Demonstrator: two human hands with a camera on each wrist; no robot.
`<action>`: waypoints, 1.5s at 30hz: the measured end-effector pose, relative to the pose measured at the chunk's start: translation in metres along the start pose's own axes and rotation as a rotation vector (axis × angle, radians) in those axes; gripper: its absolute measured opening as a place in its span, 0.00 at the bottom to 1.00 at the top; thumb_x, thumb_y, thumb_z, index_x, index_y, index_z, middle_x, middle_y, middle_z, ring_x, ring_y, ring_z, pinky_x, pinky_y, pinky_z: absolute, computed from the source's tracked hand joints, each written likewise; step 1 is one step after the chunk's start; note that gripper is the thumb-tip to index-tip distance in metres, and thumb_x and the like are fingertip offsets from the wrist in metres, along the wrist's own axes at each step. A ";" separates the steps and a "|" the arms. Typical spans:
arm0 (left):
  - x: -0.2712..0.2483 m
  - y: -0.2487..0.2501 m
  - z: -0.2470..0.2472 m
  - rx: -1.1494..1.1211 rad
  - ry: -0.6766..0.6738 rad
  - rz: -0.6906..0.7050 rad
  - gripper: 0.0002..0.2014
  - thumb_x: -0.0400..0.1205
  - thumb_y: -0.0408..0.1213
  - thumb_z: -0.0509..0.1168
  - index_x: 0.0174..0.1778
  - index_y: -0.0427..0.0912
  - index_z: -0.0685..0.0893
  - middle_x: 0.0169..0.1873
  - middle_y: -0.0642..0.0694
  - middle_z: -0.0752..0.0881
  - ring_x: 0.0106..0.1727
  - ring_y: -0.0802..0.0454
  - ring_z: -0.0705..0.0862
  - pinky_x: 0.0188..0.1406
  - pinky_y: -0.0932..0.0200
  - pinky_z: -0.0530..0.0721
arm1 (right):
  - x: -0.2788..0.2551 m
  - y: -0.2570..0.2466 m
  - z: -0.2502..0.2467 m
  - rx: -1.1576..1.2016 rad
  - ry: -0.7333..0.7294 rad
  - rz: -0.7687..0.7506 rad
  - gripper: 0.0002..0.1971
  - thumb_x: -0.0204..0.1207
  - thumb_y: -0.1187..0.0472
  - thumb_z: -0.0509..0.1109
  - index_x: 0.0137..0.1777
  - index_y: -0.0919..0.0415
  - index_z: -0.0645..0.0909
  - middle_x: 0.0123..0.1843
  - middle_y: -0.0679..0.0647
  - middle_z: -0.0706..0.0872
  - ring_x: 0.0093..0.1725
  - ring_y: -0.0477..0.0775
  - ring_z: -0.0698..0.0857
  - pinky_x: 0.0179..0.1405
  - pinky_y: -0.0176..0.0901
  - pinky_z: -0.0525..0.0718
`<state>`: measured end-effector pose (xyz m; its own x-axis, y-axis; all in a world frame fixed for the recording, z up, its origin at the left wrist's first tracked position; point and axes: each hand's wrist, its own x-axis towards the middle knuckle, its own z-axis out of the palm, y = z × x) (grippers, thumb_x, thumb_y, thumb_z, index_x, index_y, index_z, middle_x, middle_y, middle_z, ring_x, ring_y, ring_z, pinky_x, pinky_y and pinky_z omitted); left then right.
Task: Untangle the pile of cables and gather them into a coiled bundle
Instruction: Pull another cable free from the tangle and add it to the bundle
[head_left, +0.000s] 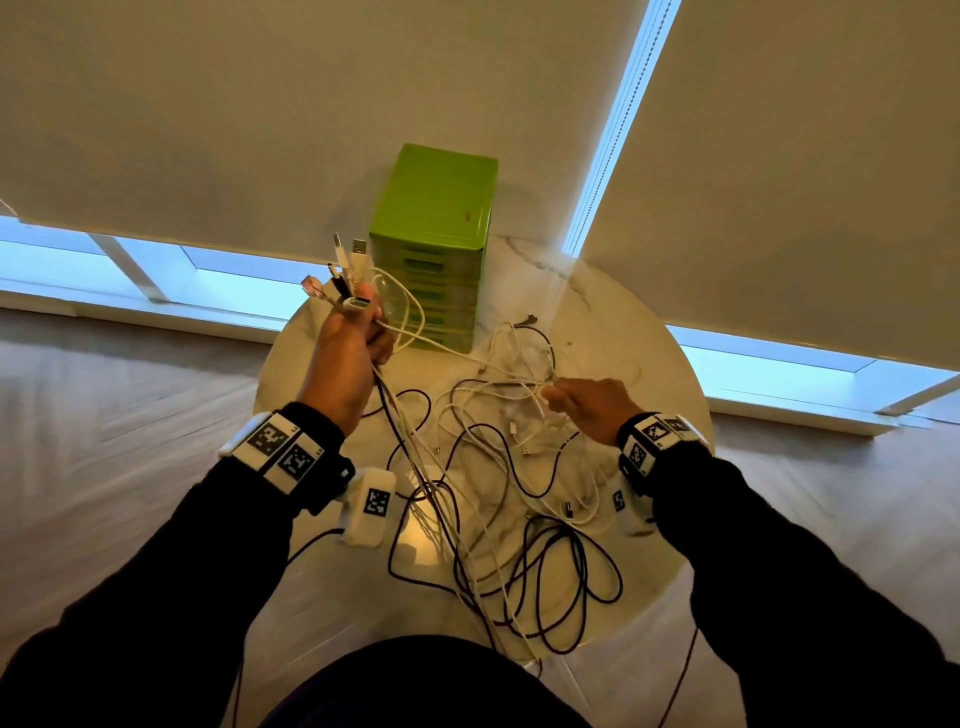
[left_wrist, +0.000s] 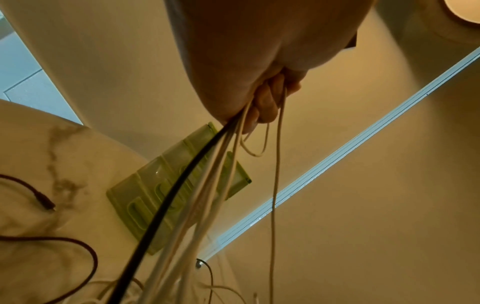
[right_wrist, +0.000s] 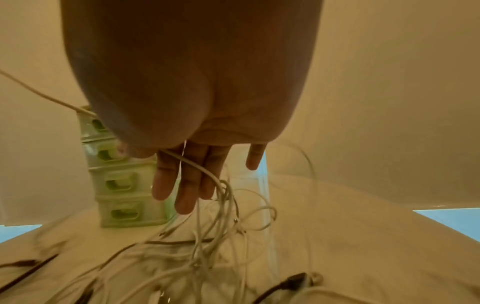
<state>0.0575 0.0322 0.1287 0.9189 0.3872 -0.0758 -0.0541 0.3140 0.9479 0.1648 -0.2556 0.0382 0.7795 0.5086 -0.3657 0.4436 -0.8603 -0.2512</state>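
Left hand (head_left: 347, 349) raised above table, fingers (left_wrist: 265, 107) curled tight round bunch of cable ends; plugs (head_left: 345, 270) fanned out above fist, strands hung down to pile. Right hand (head_left: 587, 405) held low over pile, fingers (right_wrist: 187, 185) nearly straight and together, one white cable (right_wrist: 197, 166) laid across them, seemingly pinched by thumb. Tangled cables (head_left: 509, 519), white and dark, spread on round marble table (head_left: 670, 364). Green drawer box (head_left: 436, 228) set at far edge, behind pile.

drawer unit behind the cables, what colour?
Lime green drawer unit, clearest in the head view.
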 end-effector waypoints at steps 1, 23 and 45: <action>-0.001 -0.002 -0.002 0.069 0.006 0.023 0.17 0.93 0.44 0.51 0.38 0.47 0.72 0.22 0.59 0.70 0.24 0.63 0.65 0.27 0.64 0.62 | 0.001 0.000 -0.006 0.036 0.043 0.026 0.21 0.90 0.40 0.47 0.51 0.45 0.80 0.47 0.44 0.91 0.55 0.52 0.87 0.67 0.56 0.74; -0.022 -0.035 0.076 0.155 -0.278 -0.089 0.12 0.92 0.46 0.57 0.43 0.49 0.76 0.21 0.59 0.65 0.23 0.62 0.61 0.23 0.66 0.62 | -0.089 -0.068 -0.082 0.900 0.243 -0.255 0.18 0.91 0.51 0.56 0.68 0.58 0.84 0.32 0.61 0.68 0.29 0.56 0.67 0.27 0.40 0.71; -0.120 -0.108 0.227 0.163 -0.791 -0.310 0.07 0.87 0.42 0.63 0.47 0.44 0.82 0.22 0.56 0.68 0.25 0.58 0.66 0.29 0.64 0.74 | -0.232 0.060 0.082 0.549 0.429 0.337 0.25 0.76 0.62 0.68 0.74 0.47 0.78 0.75 0.43 0.79 0.77 0.44 0.72 0.77 0.51 0.65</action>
<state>0.0418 -0.2445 0.1056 0.8881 -0.4317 -0.1579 0.2452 0.1543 0.9571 -0.0256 -0.4226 0.0339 0.9863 0.0680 -0.1503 -0.0440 -0.7695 -0.6371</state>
